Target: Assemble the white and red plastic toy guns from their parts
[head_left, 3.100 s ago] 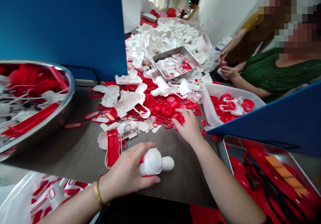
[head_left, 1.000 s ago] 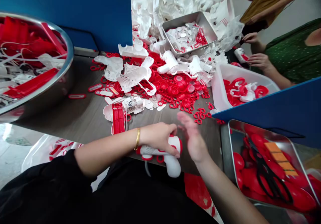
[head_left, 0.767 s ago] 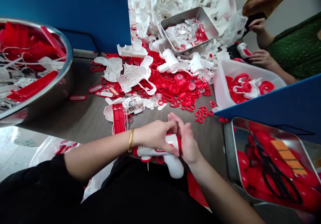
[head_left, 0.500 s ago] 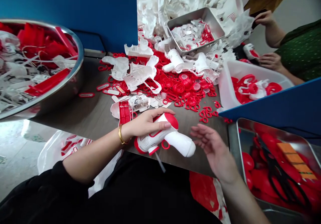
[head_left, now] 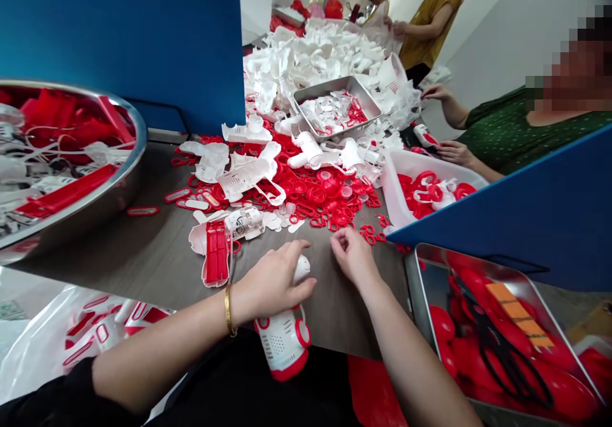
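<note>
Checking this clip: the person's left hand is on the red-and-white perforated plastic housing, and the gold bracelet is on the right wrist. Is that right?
Not quite: the head view shows the gold bracelet on the left wrist, not the right. The left hand is indeed on the red-and-white perforated plastic housing.

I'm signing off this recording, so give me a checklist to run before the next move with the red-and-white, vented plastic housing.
1. Bare left hand, gold bracelet at its wrist, is around the housing: ok.
2. Housing lies wholly over the dark grey-brown tabletop: not ok, its red-rimmed end juts past the front edge.
3. Bare right hand is apart from the housing: ok.
4. Right fingers hold a small part: cannot tell, they are curled.
5. Black-handled scissors lie inside the rectangular metal tray: ok.
</note>
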A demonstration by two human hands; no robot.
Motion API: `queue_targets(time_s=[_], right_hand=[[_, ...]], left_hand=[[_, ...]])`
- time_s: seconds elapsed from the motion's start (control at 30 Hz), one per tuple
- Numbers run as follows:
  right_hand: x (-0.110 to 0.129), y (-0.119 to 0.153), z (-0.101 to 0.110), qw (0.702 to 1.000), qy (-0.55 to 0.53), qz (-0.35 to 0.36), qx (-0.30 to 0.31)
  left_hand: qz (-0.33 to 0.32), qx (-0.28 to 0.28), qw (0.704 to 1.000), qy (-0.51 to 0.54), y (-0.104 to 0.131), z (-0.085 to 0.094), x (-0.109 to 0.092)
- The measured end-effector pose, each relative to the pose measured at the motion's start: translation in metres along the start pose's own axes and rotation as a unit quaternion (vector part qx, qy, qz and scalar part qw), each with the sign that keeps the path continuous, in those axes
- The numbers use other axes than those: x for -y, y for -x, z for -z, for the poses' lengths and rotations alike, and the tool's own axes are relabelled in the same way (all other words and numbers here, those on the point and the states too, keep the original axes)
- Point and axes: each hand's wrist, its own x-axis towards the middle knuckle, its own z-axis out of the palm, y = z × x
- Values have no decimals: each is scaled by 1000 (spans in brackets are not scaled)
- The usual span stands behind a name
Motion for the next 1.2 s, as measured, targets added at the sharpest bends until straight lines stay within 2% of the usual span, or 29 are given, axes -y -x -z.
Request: queue_targets(time_s=[0.07, 0.13, 0.23, 0.3, 0.33, 0.4, 0.43, 0.5, 0.57, 0.6, 0.63, 0.67, 0.7, 0.73, 0.8, 0.87, 0.93, 1.0, 1.03, 1.1, 1.2], right_hand=[[1, -26, -2, 1000, 10, 2, -25], [4, -40, 1, 999, 11, 3, -44], [15, -22, 7, 998, -15, 10, -64], [25, 8, 11, 995, -99, 0, -13], [31, 23, 12, 980, -189, -18, 51], [45, 48, 13, 924, -342, -59, 157], [53, 55, 14, 896, -398, -77, 184], [68, 61, 17, 876, -440, -81, 181], [81, 61, 25, 889, -435, -35, 139], [86, 62, 29, 899, -426, 3, 102], [89, 64, 35, 906, -417, 40, 59], [90, 67, 39, 911, -406, 68, 27], [89, 72, 43, 917, -392, 80, 16], [85, 78, 46, 925, -372, 75, 31], [69, 88, 44, 938, -332, 19, 99], [48, 94, 33, 938, -317, -57, 125], [26, 94, 17, 941, -312, -105, 80], [11, 90, 2, 947, -297, -123, 25], [6, 88, -3, 948, -291, -130, 5], [3, 85, -8, 942, -302, -142, -28], [6, 89, -5, 951, -279, -116, -64]], left_hand=[[-11, -19, 999, 27, 0, 5, -1], [-25, -34, 998, 55, 3, 10, -1], [-31, -43, 996, 79, 10, 10, 3], [-16, -38, 995, 93, 16, 3, 8], [-3, -39, 994, 105, 19, -2, 10], [17, -62, 989, 136, 22, -12, 11], [19, -88, 985, 148, 23, -15, 11], [2, -171, 973, 153, 21, -19, 10], [-33, -287, 950, 119, 17, -18, 8], [-49, -330, 938, 91, 16, -17, 7], [-60, -351, 932, 64, 16, -16, 6], [-70, -343, 936, 41, 16, -17, 6], [-80, -311, 947, 22, 18, -18, 5], [-88, -265, 960, 8, 21, -20, 5], [-98, -178, 979, -14, 26, -26, 4], [-109, -108, 987, -41, 28, -30, 0], [-126, -32, 987, -95, 22, -31, -7], [-156, 39, 971, -177, 8, -28, -14], [-177, 57, 959, -214, -1, -27, -17], [-224, 57, 941, -249, -17, -24, -20], [-246, 34, 945, -212, -29, -27, -19]])
